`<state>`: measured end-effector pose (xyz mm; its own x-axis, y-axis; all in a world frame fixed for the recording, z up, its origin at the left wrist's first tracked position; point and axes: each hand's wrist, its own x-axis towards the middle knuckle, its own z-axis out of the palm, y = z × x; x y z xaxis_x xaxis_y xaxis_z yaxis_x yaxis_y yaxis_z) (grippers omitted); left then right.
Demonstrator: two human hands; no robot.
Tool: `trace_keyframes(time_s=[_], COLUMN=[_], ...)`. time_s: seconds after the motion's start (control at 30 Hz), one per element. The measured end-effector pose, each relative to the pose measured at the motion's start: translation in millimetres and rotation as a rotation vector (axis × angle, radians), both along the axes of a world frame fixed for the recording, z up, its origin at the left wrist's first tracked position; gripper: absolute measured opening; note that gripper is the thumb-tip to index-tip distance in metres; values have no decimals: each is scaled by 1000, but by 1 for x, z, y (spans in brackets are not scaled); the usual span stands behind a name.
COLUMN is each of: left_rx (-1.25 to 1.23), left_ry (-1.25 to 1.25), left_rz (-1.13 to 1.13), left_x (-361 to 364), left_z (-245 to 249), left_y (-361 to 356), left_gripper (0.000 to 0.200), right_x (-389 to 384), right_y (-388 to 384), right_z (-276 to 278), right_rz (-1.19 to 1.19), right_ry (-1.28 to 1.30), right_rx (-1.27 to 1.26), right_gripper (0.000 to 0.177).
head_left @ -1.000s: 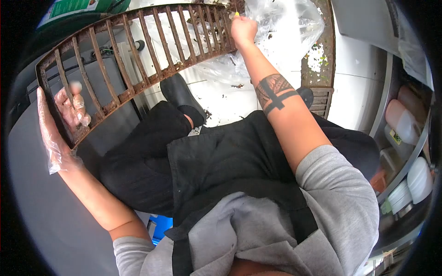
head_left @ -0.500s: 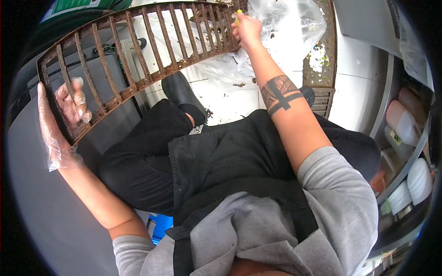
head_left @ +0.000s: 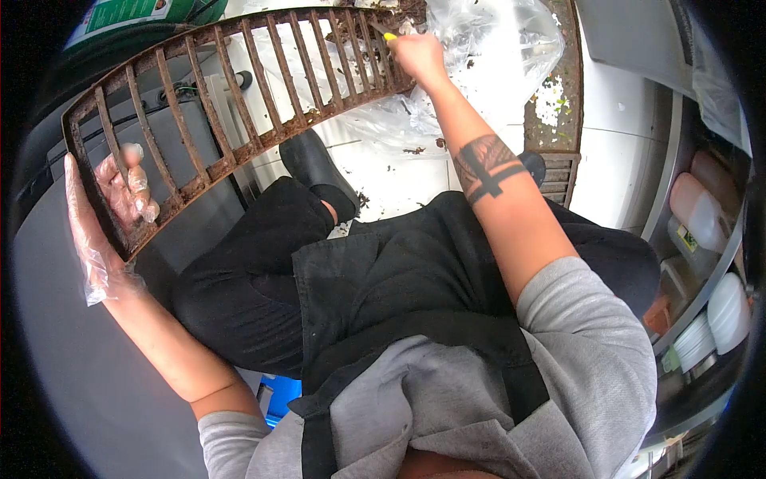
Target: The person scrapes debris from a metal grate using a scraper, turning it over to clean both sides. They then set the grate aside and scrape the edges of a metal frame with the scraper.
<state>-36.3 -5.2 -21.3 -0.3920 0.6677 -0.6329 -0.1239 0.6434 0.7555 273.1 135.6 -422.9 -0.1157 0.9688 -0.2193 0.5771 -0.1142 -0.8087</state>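
Rusty grate spans between the hands. Gloved left hand half-curled around its left end; right hand fisted on a yellow-ended tool opposite. Crumpled clear plastic crowds that end; black shoe near the lower rail.

White tiled floor — crumpled clear plastic, scattered dark scraps, a black shoe

left hand is curled — right hand clenched forward.

Brightly lit white floor tiles, metal shelving at right.
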Motion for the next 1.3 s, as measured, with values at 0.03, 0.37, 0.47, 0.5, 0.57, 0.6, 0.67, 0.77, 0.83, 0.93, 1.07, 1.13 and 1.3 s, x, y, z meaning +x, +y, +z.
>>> trace_keyframes(time_s=[0.03, 0.37, 0.47, 0.5, 0.57, 0.6, 0.67, 0.77, 0.83, 0.93, 1.07, 1.13, 1.3], left_rx=[6, 49, 40, 42, 29, 10, -5, -10, 15, 26, 9, 9, -3], left_ry=[5, 6, -43, -50, -49, -40, -12, -27, -63, -58, -43, -39, 8], left_rz=[0, -65, -55, -48, -46, -50, -23, -37, -77, -91, -83, -90, -35], left_x=[0, -7, -11, -10, -9, -9, -4, -7, -10, -9, -6, -4, 2], left_z=[0, -3, -3, -2, -1, 1, 4, 2, 0, 0, 1, 1, 3], left_y=[0, -4, -4, -3, -2, -2, 0, -1, -2, -1, 0, 0, 0], left_gripper=[70, 67, 68, 68, 70, 73, 73, 73, 73, 73, 73, 72, 70], right_x=[-6, 2, -4, -4, -8, -10, -5, 9, 14, 11, -7, -17, -38], right_y=[11, 39, 47, 48, 42, 38, 28, 12, 8, 11, 17, 15, 15], right_z=[1, -59, -45, -38, -31, -30, -13, 3, -1, -2, -4, 3, 11], right_rz=[-125, 91, 214, 124, 92, 62, -133, -317, -356, -402, -326, -348, -391], right_ry=[186, 45, -187, -243, -251, -255, 182, 661, 900, 834, 883, 848, 664], right_rx=[-287, -201, -24, -112, -45, 7, -424, -869, -887, -864, -849, -806, -658], right_gripper=[27, 30, 31, 26, 32, 39, 33, 29, 28, 28, 28, 27, 21])
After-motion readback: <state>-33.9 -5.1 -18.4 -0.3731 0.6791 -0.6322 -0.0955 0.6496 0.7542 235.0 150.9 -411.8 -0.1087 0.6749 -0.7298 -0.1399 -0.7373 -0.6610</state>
